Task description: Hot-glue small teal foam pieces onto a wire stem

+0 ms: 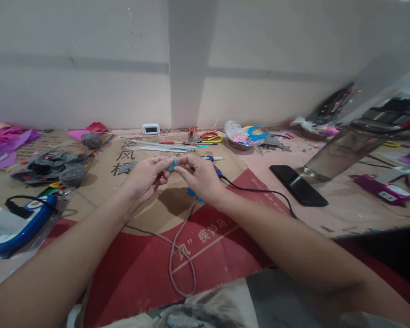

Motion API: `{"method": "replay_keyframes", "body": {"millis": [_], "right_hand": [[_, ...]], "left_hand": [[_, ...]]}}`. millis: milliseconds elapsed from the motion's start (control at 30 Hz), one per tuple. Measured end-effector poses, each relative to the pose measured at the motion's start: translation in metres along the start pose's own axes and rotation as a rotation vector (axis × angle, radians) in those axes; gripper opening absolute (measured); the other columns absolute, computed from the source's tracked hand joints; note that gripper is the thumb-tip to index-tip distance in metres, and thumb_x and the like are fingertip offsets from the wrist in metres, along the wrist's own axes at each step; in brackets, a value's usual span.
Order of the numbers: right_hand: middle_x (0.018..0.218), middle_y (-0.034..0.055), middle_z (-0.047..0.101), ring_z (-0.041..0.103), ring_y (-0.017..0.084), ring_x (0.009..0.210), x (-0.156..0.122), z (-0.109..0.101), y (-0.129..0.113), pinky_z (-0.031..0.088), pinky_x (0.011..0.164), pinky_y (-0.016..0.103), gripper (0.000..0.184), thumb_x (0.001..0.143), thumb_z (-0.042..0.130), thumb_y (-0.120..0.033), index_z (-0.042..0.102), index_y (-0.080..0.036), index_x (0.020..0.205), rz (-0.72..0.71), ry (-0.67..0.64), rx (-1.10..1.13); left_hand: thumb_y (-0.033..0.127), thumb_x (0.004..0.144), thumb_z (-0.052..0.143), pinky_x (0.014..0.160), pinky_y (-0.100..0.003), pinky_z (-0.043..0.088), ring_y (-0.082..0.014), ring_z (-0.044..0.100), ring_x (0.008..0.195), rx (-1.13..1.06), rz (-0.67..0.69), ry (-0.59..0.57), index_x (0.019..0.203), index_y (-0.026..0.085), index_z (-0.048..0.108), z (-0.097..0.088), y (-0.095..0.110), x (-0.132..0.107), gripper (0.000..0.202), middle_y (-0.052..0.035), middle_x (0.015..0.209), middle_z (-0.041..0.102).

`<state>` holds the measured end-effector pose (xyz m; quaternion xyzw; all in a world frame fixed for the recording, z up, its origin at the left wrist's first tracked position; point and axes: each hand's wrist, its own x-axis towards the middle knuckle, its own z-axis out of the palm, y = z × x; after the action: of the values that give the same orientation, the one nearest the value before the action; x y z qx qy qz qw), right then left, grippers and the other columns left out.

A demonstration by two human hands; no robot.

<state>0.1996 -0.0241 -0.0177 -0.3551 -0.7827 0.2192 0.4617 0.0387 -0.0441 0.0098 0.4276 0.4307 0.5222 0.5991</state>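
Observation:
My left hand (pixel 146 175) and my right hand (pixel 200 175) meet above a brown and red cardboard sheet (pixel 150 255). Both pinch a small teal piece (pixel 171 166) between their fingertips. A grey cord (pixel 177 255) hangs down from under my hands and loops toward me on the cardboard. A blue glue gun (pixel 212 160) lies just behind my right hand, its black cable (pixel 259 190) running off to the right.
A black phone (pixel 298 185) lies right of my hands, beside a clear water bottle (pixel 341 150). Scissors (pixel 210 136), a small white clock (pixel 151 129) and felt scraps (pixel 7 141) line the back. Grey felt pieces (pixel 54 166) and a blue tool (pixel 20 225) sit at left.

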Motion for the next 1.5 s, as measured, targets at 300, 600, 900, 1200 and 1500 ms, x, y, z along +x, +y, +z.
{"method": "replay_keyframes", "body": {"millis": [300, 600, 900, 1200, 1500], "right_hand": [[0.061, -0.0042, 0.051, 0.042, 0.011, 0.056, 0.000, -0.004, -0.002, 0.033, 0.060, 0.025, 0.016, 0.090, 0.057, -0.032, 0.064, -0.018, 0.092, 0.009, 0.041, -0.030], [0.075, 0.0021, 0.063, 0.052, 0.013, 0.068, 0.003, -0.010, -0.005, 0.034, 0.065, 0.026, 0.026, 0.095, 0.049, -0.036, 0.063, -0.018, 0.083, 0.029, 0.048, -0.129], [0.079, 0.0036, 0.064, 0.052, 0.015, 0.069, -0.013, 0.009, -0.011, 0.028, 0.060, 0.027, 0.026, 0.096, 0.046, -0.031, 0.065, -0.021, 0.084, -0.077, -0.239, -0.329], [0.073, 0.0070, 0.065, 0.053, 0.016, 0.066, 0.014, -0.049, 0.017, 0.033, 0.060, 0.028, 0.038, 0.095, 0.046, -0.041, 0.067, -0.018, 0.074, 0.133, -0.170, -0.557], [0.083, 0.0124, 0.068, 0.062, 0.021, 0.071, 0.014, -0.056, 0.049, 0.036, 0.053, 0.028, 0.019, 0.078, 0.059, -0.031, 0.067, -0.015, 0.084, 0.543, -0.376, -0.776]], "left_hand": [[0.036, 0.072, 0.077, 0.038, -0.016, 0.033, -0.0062, 0.047, 0.041, 0.206, 0.142, -0.008, 0.070, 0.016, 0.066, -0.006, -0.004, 0.002, 0.023, -0.0010, 0.053, 0.059], [0.036, 0.070, 0.078, 0.043, -0.019, 0.042, -0.0115, 0.061, 0.052, 0.269, 0.197, 0.019, 0.077, 0.014, 0.068, -0.003, -0.009, 0.002, 0.024, -0.0032, 0.064, 0.065], [0.023, 0.073, 0.074, 0.040, -0.015, 0.034, -0.0113, 0.066, 0.066, 0.037, 0.234, 0.230, 0.075, 0.016, 0.062, 0.000, -0.001, 0.001, 0.014, -0.0014, 0.076, 0.064], [0.021, 0.074, 0.074, 0.036, -0.015, 0.015, -0.0019, 0.034, 0.040, -0.038, 0.251, 0.223, 0.069, 0.015, 0.057, -0.007, 0.006, 0.004, 0.019, 0.0065, 0.051, 0.044], [0.020, 0.074, 0.071, 0.038, -0.018, 0.015, -0.0035, 0.035, 0.042, -0.053, 0.285, 0.226, 0.071, 0.014, 0.063, -0.015, 0.002, 0.009, 0.010, 0.0049, 0.050, 0.045]]}}
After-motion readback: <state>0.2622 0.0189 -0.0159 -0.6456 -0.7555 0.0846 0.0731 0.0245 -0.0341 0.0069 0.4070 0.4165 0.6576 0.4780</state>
